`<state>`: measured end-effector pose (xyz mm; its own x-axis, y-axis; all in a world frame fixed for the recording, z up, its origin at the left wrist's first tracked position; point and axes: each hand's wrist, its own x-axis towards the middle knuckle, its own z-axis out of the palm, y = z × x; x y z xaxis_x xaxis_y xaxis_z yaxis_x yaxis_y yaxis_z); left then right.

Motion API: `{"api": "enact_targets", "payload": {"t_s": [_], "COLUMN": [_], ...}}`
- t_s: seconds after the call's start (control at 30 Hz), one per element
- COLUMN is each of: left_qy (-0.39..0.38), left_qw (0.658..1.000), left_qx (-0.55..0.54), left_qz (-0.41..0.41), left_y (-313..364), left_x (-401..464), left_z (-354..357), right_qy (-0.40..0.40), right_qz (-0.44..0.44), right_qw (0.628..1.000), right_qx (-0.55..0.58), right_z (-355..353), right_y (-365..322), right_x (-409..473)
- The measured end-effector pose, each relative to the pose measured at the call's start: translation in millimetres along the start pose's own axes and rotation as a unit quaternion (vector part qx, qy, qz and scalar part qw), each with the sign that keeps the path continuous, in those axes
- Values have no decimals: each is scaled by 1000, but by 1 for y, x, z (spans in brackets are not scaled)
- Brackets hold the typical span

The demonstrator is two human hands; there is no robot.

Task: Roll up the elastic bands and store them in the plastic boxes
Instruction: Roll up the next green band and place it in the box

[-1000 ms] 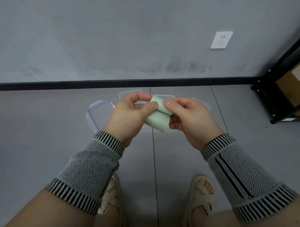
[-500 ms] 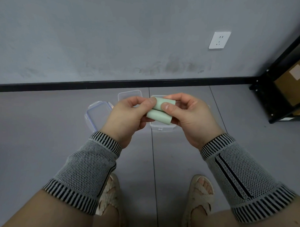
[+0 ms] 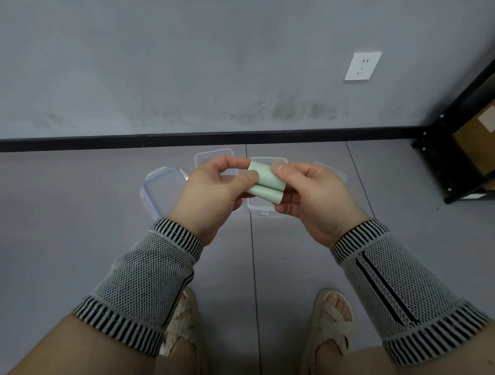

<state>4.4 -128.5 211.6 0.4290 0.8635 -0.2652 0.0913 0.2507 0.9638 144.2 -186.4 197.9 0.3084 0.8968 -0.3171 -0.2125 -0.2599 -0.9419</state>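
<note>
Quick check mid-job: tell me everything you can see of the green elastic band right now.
The green elastic band is pale mint, smooth and matte, like thin rubbery sheet. It shows as two rounded lobes lying side by side with a crease between them, so it looks folded or partly rolled, not yet a tight coil. It is held in the air above a clear plastic box on the floor. The left hand pinches its left end, the right hand grips its right end. Its far side is hidden.
</note>
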Motion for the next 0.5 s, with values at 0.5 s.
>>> {"api": "enact_targets", "payload": {"t_s": [0.5], "left_qy": [-6], "left_qw": [999], "left_qx": [-21], "left_qz": [-24], "left_y": [-1], "left_x": [1], "left_z": [1], "right_qy": [24], "right_qz": [-47], "right_qw": [999], "right_qx": [-2], "right_z": [0], "right_y": [-1], "right_x": [0]}}
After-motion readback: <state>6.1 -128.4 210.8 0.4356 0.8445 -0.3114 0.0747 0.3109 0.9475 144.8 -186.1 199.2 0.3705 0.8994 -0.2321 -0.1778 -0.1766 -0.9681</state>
